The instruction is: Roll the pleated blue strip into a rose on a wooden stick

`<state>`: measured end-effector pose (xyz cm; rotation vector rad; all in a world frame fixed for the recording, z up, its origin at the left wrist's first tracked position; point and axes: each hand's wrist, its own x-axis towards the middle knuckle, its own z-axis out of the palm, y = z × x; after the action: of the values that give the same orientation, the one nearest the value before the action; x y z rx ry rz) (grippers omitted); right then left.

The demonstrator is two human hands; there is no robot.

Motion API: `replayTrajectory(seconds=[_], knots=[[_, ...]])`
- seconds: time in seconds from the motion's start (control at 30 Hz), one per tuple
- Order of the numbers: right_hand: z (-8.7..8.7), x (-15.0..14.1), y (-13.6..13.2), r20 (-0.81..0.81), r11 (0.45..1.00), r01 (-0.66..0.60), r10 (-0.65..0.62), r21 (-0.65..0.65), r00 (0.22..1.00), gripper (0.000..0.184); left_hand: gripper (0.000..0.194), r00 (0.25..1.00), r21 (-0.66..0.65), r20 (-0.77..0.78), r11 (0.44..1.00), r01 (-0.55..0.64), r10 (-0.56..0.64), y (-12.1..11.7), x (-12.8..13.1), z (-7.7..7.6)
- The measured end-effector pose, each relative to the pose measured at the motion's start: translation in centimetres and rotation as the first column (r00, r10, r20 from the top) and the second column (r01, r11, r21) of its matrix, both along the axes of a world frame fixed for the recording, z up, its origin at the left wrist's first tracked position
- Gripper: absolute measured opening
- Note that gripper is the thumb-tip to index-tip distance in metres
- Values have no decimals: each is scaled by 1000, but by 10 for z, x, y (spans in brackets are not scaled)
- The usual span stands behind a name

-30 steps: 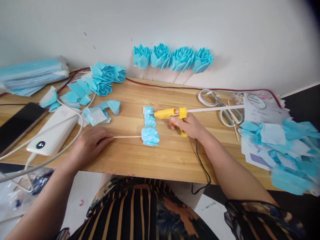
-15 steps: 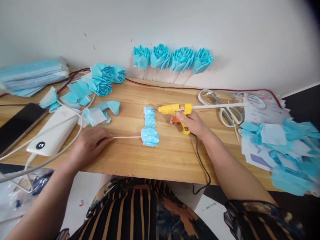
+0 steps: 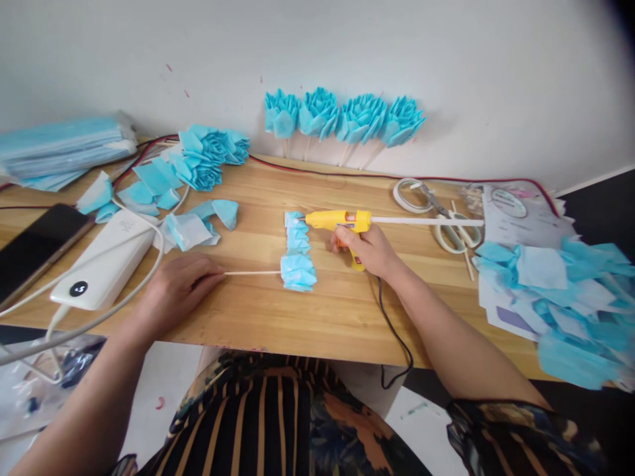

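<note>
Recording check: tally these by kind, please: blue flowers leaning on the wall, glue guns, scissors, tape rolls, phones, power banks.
Leaning blue flowers: 4
Glue gun: 1
Scissors: 1
Tape roll: 1
Phone: 1
Power bank: 1
Total: 9

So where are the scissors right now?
In the head view, the scissors lie on the right side of the table, beside the roll of white tape.

From where I'm standing, there's open worktop (image 3: pixel 278 324) in front of the pleated blue strip (image 3: pixel 298 272), and more bare wood behind it, up to the red-and-black wire (image 3: pixel 317 173). Rightward, the glue gun (image 3: pixel 337 220) and its long glue stick (image 3: pixel 417 221) bar the way, the stick crossing the scissors (image 3: pixel 459 233). Leftward, a white cable (image 3: pixel 162 244) loops around.
</note>
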<state>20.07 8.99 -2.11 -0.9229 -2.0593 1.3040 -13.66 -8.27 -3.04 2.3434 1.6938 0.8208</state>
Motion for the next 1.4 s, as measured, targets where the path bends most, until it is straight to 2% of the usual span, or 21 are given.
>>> replayTrajectory(seconds=[0.2, 0.53, 0.9, 1.4], knots=[[-5, -1, 0, 33, 999, 2, -3, 41, 999, 52, 25, 1000, -22, 0, 1000, -2, 2, 0, -1, -1], [0, -3, -3, 78, 999, 30, -33, 39, 996, 48, 23, 999, 41, -15, 999, 36, -35, 1, 0, -1], [-1, -4, -2, 103, 996, 32, -40, 80, 994, 50, 22, 999, 26, -27, 999, 34, -34, 0, -1, -3], [2, -2, -2, 110, 996, 70, -75, 46, 991, 47, 25, 999, 25, -47, 999, 27, -26, 0, -3, -4]])
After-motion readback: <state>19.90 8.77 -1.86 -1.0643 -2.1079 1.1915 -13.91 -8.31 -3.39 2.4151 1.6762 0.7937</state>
